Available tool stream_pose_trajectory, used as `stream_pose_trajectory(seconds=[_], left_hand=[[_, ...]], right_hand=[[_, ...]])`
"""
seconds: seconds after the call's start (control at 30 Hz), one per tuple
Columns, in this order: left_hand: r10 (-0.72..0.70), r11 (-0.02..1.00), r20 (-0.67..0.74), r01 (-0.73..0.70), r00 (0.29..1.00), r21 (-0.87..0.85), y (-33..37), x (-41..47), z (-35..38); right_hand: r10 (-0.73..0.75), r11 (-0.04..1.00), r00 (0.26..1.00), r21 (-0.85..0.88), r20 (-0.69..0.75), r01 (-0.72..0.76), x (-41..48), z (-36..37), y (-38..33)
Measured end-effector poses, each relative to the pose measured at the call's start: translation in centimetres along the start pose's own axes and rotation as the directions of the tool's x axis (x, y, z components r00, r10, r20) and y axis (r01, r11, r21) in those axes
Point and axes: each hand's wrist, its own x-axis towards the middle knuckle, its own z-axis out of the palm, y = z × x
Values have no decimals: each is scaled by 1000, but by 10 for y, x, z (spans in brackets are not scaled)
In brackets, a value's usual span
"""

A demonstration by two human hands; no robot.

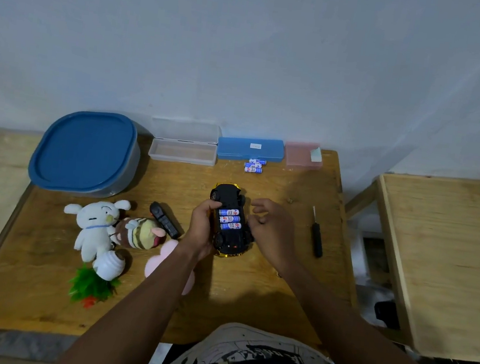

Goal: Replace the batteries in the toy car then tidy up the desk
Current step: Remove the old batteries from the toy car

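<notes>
1. While your left hand [202,228] grips the yellow-and-black toy car [228,195] upside down over the middle of the wooden desk [250,287], its fingers curl round the car's left side.
2. Three blue-and-white batteries [230,219] lie side by side in the open battery bay on the car's underside. No cover sits over them.
3. Your right hand [270,233] hovers just beside the car's right side with its fingers loosely curled. Whether it pinches something small cannot be told from this view.
4. A few matching loose batteries [254,165] lie at the back of the desk, just in front of a closed blue pencil case [250,148]. Nothing shows whether they are the old set or the new.
5. A black-handled screwdriver [317,238] lies flat on the desk to your right, apart from the car.
6. Judging by the filled bay, the swap itself looks nearly done. The cover is not yet fitted, and I cannot pick it out anywhere on the desk.
7. Tidying looks not yet begun. A white plush toy [94,225], a striped bee plush [137,231], a black remote [165,219] and a tipped white pot [108,265] with a fake plant lie to your left. An open clear plastic box [182,152] sits at the back.
</notes>
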Motion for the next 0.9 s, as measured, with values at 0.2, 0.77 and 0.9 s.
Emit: stream_pose_trajectory(seconds=[0.2,0.77,0.9], left_hand=[[10,1000,13,-10,1000,-19,1,1,13],[65,993,40,-69,997,91,2,9,30],[89,994,48,-92,995,64,5,9,36]], right_hand=[[-5,997,1000,80,11,4,2,-3,-17],[131,962,990,236,45,-138,6,-9,-27],[127,968,992,218,-13,-121,6,-11,-35]])
